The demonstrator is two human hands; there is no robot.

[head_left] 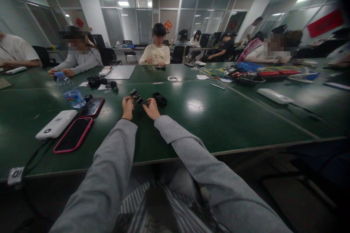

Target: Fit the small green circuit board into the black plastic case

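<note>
"10" on white power bank [56,124], "10" on cable tag [15,175]

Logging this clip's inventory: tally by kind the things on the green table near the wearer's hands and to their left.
Small black parts by the hands: 2
Phones: 2
White power bank: 1
Water bottle: 1
Total: 6

The small black part [136,97] between the fingertips is too small to identify.
</note>
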